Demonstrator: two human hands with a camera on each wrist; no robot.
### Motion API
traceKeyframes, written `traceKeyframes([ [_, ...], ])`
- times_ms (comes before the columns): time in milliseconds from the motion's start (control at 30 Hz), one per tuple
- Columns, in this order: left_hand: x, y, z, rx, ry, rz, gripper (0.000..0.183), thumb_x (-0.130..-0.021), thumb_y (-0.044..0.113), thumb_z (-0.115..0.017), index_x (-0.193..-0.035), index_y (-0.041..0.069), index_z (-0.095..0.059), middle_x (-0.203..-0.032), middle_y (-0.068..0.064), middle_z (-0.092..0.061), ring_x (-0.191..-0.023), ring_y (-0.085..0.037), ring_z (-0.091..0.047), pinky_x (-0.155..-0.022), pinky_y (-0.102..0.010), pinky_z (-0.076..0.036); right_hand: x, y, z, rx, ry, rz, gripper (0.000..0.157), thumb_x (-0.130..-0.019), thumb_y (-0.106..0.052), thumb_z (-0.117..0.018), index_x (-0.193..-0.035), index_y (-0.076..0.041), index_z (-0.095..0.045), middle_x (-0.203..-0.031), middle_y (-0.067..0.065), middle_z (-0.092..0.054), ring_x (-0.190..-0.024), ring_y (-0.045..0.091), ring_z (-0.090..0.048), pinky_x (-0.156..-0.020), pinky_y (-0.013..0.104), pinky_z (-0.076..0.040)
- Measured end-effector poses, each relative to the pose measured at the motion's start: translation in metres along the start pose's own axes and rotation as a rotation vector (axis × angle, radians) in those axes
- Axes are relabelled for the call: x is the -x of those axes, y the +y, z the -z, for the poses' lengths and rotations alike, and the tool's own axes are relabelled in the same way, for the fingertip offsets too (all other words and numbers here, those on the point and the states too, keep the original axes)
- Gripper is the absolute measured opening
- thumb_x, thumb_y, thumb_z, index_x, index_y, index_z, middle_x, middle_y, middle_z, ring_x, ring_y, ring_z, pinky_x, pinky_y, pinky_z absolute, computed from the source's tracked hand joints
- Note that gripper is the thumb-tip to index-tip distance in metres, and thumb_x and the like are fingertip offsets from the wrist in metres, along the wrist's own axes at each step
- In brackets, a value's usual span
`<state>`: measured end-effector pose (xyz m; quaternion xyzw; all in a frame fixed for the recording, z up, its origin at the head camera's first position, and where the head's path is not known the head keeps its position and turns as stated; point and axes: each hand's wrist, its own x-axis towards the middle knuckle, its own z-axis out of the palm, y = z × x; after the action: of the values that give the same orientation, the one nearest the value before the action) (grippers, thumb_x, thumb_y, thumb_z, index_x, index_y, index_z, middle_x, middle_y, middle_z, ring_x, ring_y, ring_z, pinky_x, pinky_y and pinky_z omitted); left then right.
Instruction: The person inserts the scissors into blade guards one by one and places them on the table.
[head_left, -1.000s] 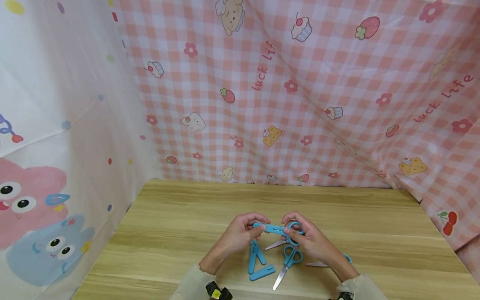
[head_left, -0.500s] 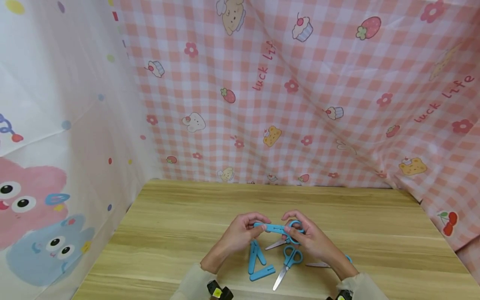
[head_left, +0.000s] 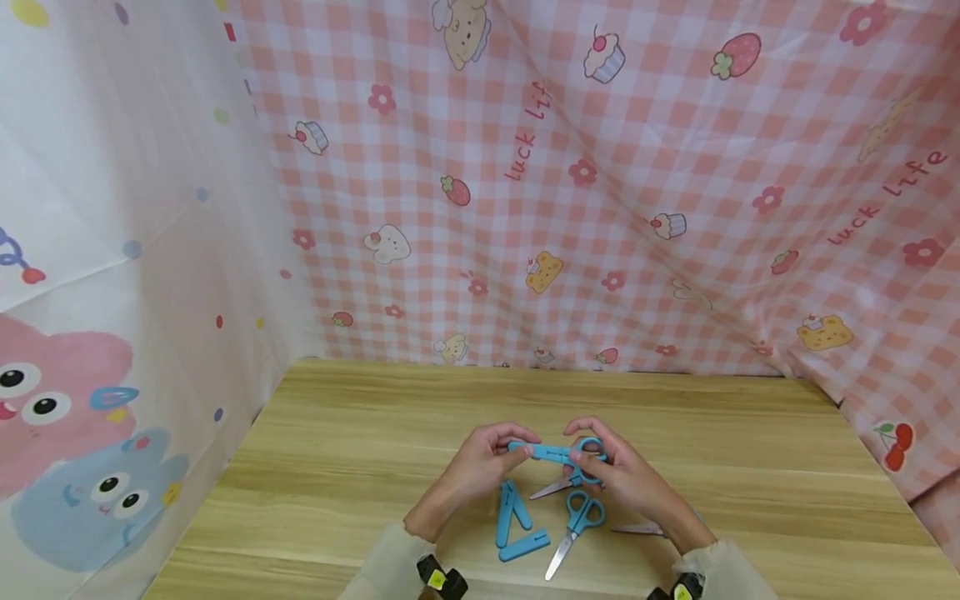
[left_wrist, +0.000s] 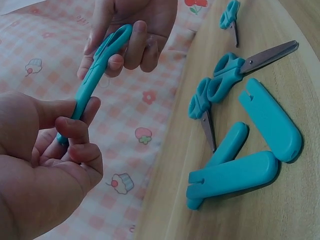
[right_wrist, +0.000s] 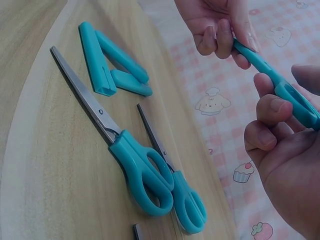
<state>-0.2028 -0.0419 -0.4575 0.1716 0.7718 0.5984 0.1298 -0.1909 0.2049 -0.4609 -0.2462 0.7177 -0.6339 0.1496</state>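
Both hands [head_left: 555,471] hold capped scissors [head_left: 558,454] above table [head_left: 360,433], mid-width.

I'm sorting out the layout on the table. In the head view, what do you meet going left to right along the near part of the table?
Left hand → blue covers → bare scissors → right hand, the two hands holding the covered scissors between them.

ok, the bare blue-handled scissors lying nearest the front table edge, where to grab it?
Judging by its pose, take the blue-handled steel scissors by the looped plastic handles, coming from above on the far side. It lies flat on the wooden table, with the uncovered blade tip pointing at the person.
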Motion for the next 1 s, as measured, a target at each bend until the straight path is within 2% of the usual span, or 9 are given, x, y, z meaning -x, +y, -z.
traceKeyframes([
  [167, -0.004, -0.001, 0.0, 0.017, 0.014, 0.008, 0.011, -0.098, 0.017, -0.063, -0.105, 0.013, -0.071, -0.074, -0.01, -0.057, -0.055, -0.012, -0.039, -0.049, -0.02, -0.032, -0.001, 0.001, 0.001, 0.022, 0.013, -0.02, 0.032, -0.107, -0.019, -0.045, -0.133, -0.003, -0.036, -0.099, 0.021, -0.062, -0.065, 0.023, -0.046, -0.059, 0.029, -0.043],
  [367, -0.008, -0.004, -0.001, 0.029, 0.025, 0.018, 0.01, -0.098, 0.016, -0.063, -0.104, 0.013, -0.071, -0.075, -0.006, -0.057, -0.056, -0.011, -0.04, -0.048, -0.02, -0.033, -0.003, 0.002, 0.001, 0.064, 0.045, -0.041, 0.029, -0.105, -0.016, -0.049, -0.131, -0.008, -0.039, -0.108, 0.018, -0.046, -0.067, 0.019, -0.046, -0.059, 0.028, -0.043],
  [433, -0.009, -0.005, -0.001, 0.027, 0.028, 0.016, 0.011, -0.098, 0.016, -0.063, -0.104, 0.013, -0.071, -0.076, -0.006, -0.057, -0.056, -0.011, -0.04, -0.048, -0.02, -0.033, -0.004, 0.002, 0.001, 0.068, 0.054, -0.045, 0.028, -0.104, -0.015, -0.049, -0.13, -0.008, -0.039, -0.109, 0.017, -0.045, -0.067, 0.018, -0.046, -0.059, 0.027, -0.042],
  [600, -0.014, -0.007, -0.002, 0.011, 0.046, 0.017, 0.012, -0.098, 0.017, -0.063, -0.106, 0.016, -0.072, -0.081, -0.007, -0.059, -0.061, -0.014, -0.044, -0.052, -0.02, -0.036, -0.006, 0.005, 0.002, 0.062, 0.088, -0.074, 0.027, -0.104, -0.013, -0.051, -0.128, -0.009, -0.039, -0.099, 0.013, -0.047, -0.066, 0.018, -0.046, -0.058, 0.027, -0.043],
  [700, -0.017, -0.008, -0.003, 0.014, 0.06, 0.026, 0.013, -0.098, 0.018, -0.063, -0.106, 0.017, -0.073, -0.09, -0.012, -0.063, -0.069, -0.019, -0.053, -0.057, -0.023, -0.042, -0.008, 0.005, 0.002, 0.065, 0.112, -0.083, 0.028, -0.103, -0.013, -0.052, -0.128, -0.008, -0.039, -0.091, 0.01, -0.047, -0.065, 0.018, -0.047, -0.058, 0.029, -0.043],
  [800, -0.02, -0.009, -0.003, 0.019, 0.071, 0.035, 0.014, -0.099, 0.017, -0.062, -0.107, 0.017, -0.073, -0.098, -0.021, -0.066, -0.075, -0.023, -0.056, -0.058, -0.023, -0.042, -0.01, 0.006, 0.003, 0.071, 0.126, -0.087, 0.031, -0.103, -0.013, -0.053, -0.128, -0.006, -0.038, -0.088, 0.009, -0.047, -0.064, 0.019, -0.047, -0.057, 0.03, -0.043],
  [933, -0.022, -0.009, -0.002, 0.022, 0.081, 0.045, 0.02, -0.099, 0.011, -0.058, -0.112, 0.013, -0.073, -0.103, -0.023, -0.068, -0.077, -0.017, -0.059, -0.062, -0.027, -0.045, -0.012, 0.009, 0.004, 0.073, 0.153, -0.111, 0.03, -0.102, -0.013, -0.054, -0.128, -0.006, -0.04, -0.088, 0.008, -0.048, -0.063, 0.019, -0.049, -0.056, 0.03, -0.044],
  [1000, -0.023, -0.009, -0.002, 0.028, 0.086, 0.048, 0.022, -0.099, 0.008, -0.057, -0.115, 0.009, -0.072, -0.104, -0.022, -0.068, -0.081, -0.014, -0.063, -0.07, -0.034, -0.051, -0.014, 0.01, 0.004, 0.084, 0.17, -0.119, 0.029, -0.102, -0.012, -0.054, -0.127, -0.006, -0.041, -0.088, 0.008, -0.048, -0.065, 0.019, -0.049, -0.057, 0.031, -0.045],
])
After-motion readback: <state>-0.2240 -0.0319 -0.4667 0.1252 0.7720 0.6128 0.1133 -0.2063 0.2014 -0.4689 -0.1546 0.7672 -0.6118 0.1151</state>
